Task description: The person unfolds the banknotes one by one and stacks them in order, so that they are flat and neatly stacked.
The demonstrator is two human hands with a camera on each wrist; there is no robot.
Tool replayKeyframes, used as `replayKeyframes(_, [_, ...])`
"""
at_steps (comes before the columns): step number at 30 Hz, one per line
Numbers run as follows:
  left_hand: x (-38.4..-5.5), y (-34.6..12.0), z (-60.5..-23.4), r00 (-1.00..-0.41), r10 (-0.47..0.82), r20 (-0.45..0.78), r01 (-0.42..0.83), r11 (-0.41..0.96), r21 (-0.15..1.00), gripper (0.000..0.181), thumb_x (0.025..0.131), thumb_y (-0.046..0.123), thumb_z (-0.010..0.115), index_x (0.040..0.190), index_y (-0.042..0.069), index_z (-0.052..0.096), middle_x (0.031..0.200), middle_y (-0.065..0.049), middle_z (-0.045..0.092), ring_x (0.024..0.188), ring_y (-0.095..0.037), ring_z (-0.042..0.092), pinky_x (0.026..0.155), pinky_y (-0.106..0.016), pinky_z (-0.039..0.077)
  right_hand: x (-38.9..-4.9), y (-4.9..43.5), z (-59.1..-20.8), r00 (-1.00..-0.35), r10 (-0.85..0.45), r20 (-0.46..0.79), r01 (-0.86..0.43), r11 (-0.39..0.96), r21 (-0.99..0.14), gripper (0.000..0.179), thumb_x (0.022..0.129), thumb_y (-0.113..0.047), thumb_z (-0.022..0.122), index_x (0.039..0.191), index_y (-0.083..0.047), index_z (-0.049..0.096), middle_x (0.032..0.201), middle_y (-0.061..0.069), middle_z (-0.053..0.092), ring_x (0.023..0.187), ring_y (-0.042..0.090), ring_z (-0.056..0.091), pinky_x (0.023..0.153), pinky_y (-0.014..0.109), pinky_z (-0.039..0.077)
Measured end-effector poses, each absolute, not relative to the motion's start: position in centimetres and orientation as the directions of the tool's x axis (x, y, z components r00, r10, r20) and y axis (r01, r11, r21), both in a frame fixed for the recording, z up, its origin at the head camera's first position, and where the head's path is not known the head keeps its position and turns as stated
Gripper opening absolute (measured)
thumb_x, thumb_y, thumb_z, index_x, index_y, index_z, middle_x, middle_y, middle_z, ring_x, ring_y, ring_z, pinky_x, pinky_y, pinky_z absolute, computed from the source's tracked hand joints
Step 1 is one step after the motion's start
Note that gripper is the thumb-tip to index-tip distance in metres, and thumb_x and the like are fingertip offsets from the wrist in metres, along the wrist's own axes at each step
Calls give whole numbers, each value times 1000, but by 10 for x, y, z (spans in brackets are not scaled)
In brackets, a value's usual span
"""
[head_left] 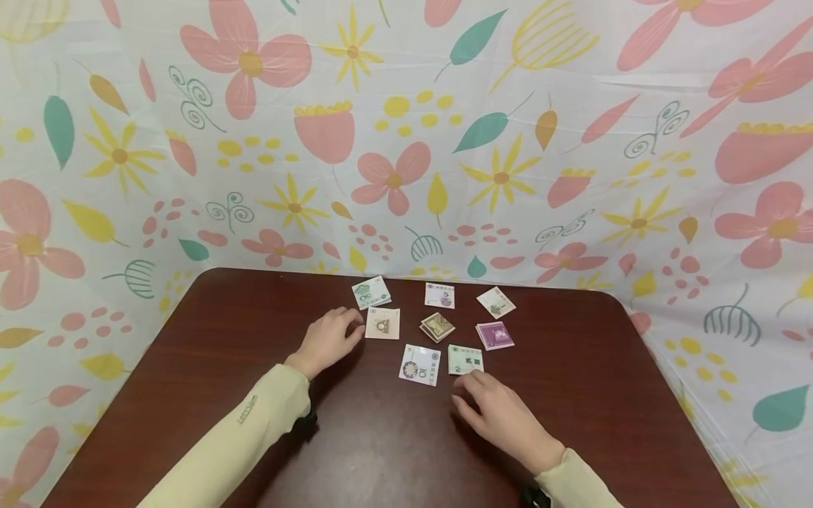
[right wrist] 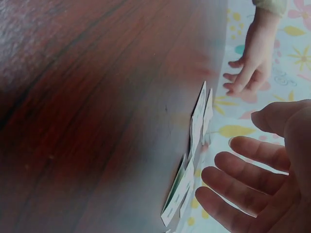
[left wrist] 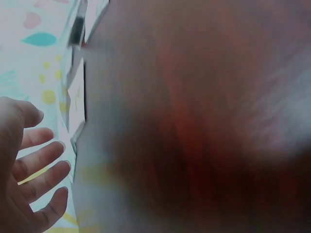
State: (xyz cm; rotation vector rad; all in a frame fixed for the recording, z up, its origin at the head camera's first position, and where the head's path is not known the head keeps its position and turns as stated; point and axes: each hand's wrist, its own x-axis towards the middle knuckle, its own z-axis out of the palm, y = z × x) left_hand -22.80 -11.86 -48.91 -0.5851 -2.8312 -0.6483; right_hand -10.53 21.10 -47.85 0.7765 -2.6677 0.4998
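Observation:
Several folded paper banknotes lie spread on the dark table. My left hand (head_left: 327, 340) is beside the pale tan note (head_left: 383, 324), with the green 50 note (head_left: 371, 293) just behind it. Loosely bent and holding nothing, its fingers (left wrist: 41, 162) show in the left wrist view. My right hand (head_left: 502, 420) is at the near edge of the green 2 note (head_left: 466, 358); whether it touches is unclear. Its fingers (right wrist: 243, 172) are spread and empty in the right wrist view. Left of that note lies a 10 note (head_left: 420, 365).
Farther back are a 5 note (head_left: 440, 295), a brown folded note (head_left: 437, 327), a 1 note (head_left: 497, 302) and a purple note (head_left: 495, 336). The brown table (head_left: 241, 331) ends at a flowered cloth (head_left: 394, 233) hanging behind it.

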Motion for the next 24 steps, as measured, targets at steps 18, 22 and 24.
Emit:
replayKeyframes(18, [-295, -124, -493, -959, 260, 110, 282, 853, 438, 19, 103, 23, 66, 114, 8, 68, 105, -10, 65, 83, -25, 64, 70, -47, 54, -106, 214, -481, -811, -473, 345, -565, 787, -249, 15, 89, -17, 80, 98, -18, 68, 88, -11, 58, 75, 3, 55, 66, 28, 51])
replayKeyframes(22, [-305, -122, -490, -972, 221, 83, 234, 851, 470, 26, 102, 24, 68, 120, 5, 67, 112, -15, 64, 85, -29, 64, 72, -48, 54, -107, 213, -480, -801, -480, 358, -576, 782, -238, 14, 90, -17, 80, 98, -18, 68, 90, -11, 60, 78, 4, 58, 67, 28, 53])
replayKeyframes(24, [-309, -120, -488, -975, 210, 72, 219, 854, 472, 32, 101, 25, 69, 124, 2, 66, 116, -17, 63, 89, -32, 65, 74, -49, 54, -107, 214, -479, -797, -482, 365, -579, 782, -231, 14, 90, -17, 80, 98, -18, 69, 91, -11, 61, 79, 5, 59, 68, 29, 53])
